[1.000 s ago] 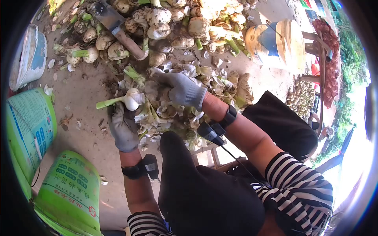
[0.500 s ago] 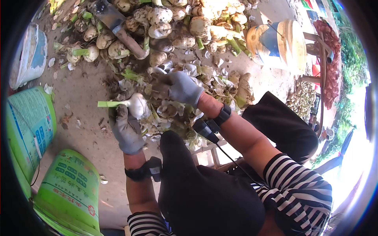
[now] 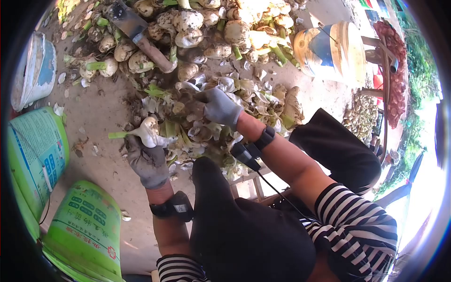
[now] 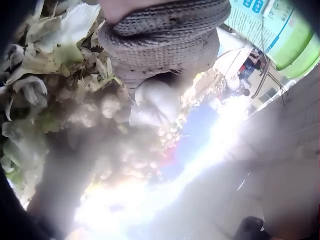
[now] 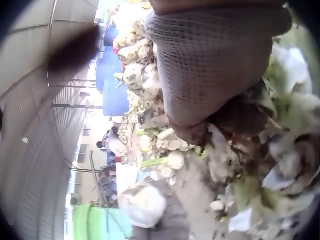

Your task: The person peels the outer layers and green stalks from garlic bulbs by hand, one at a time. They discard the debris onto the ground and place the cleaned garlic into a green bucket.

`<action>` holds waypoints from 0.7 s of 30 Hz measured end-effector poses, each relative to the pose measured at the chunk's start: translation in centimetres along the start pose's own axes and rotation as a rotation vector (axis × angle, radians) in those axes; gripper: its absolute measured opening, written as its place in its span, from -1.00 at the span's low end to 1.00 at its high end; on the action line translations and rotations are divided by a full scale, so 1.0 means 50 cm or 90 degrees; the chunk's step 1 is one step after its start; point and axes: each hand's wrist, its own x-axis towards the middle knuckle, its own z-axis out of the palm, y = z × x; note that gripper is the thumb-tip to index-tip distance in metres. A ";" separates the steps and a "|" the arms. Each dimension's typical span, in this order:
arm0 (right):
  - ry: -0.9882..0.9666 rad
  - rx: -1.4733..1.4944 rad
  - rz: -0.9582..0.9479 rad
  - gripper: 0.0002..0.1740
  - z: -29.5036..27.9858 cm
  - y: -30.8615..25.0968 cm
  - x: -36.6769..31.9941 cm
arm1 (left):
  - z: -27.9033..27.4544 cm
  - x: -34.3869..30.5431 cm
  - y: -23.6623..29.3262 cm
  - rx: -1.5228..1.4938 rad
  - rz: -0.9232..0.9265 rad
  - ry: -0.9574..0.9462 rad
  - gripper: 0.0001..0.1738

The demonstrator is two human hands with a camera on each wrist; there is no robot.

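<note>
In the head view my gloved left hand (image 3: 148, 163) grips a white garlic bulb (image 3: 149, 133) by its neck. The bulb's cut green stem (image 3: 118, 135) points left. Loose skin hangs from the bulb's right side. In the left wrist view the bulb (image 4: 157, 102) shows below the glove, partly washed out by glare. My gloved right hand (image 3: 221, 109) hovers low over a heap of garlic peelings (image 3: 244, 101), its fingers bent downward. In the right wrist view a strip of peel (image 5: 218, 145) overlaps its fingertips; I cannot tell whether they pinch it.
Unpeeled garlic bulbs (image 3: 189, 19) lie piled at the far side, with a flat-bladed tool on them, its wooden handle (image 3: 155, 55) toward me. Green buckets (image 3: 84, 225) and a white-blue bucket (image 3: 35, 70) stand left. Another bucket (image 3: 329, 51) lies at the right.
The garlic bulb has turned in my left hand, its loose skin now hanging to the right. My right hand has pulled back slightly over the peelings, and its fingers are bent lower.
</note>
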 end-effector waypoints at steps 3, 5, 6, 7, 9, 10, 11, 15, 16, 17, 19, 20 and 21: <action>-0.091 0.176 0.089 -0.74 0.012 -0.030 -0.039 | -0.017 0.003 -0.009 0.008 -0.009 0.038 -0.59; 0.020 0.051 -0.239 -0.69 0.054 -0.009 -0.036 | -0.005 0.017 -0.024 0.013 -0.037 -0.007 -0.56; -0.006 -0.073 -0.183 -0.71 0.066 -0.022 -0.034 | 0.020 0.013 -0.031 0.062 -0.032 0.012 -0.63; -0.034 -0.194 -0.127 -0.71 0.070 -0.039 -0.032 | 0.040 0.011 -0.038 0.112 -0.025 0.032 -0.69; -0.067 0.006 -0.156 -0.72 0.064 -0.055 -0.037 | 0.035 0.019 -0.039 0.233 -0.010 0.132 -0.67; -0.102 0.204 -0.180 -0.72 0.056 -0.064 -0.038 | 0.010 0.025 -0.031 0.144 -0.031 0.133 -0.66; -0.109 0.205 -0.182 -0.72 0.043 -0.071 -0.040 | -0.010 0.024 -0.027 0.055 -0.053 0.136 -0.64; 0.078 0.234 -0.120 -0.78 -0.021 -0.094 -0.043 | 0.039 0.026 -0.008 0.019 -0.052 0.126 -0.63; 0.033 0.385 -0.039 -0.75 -0.018 -0.084 -0.036 | 0.018 0.028 -0.012 -0.061 -0.033 0.013 -0.63; -0.012 0.534 0.047 -0.71 -0.014 -0.068 -0.029 | 0.012 0.026 -0.016 -0.062 -0.036 0.015 -0.63; -0.005 0.474 -0.009 -0.72 -0.010 -0.043 -0.027 | 0.030 0.028 -0.017 0.056 -0.009 0.051 -0.65; -0.006 0.413 -0.072 -0.72 -0.008 -0.033 -0.021 | 0.043 0.029 -0.015 0.036 -0.016 0.072 -0.68; -0.007 0.415 -0.072 -0.72 0.000 -0.036 -0.019 | 0.042 0.031 -0.018 0.038 -0.016 0.072 -0.68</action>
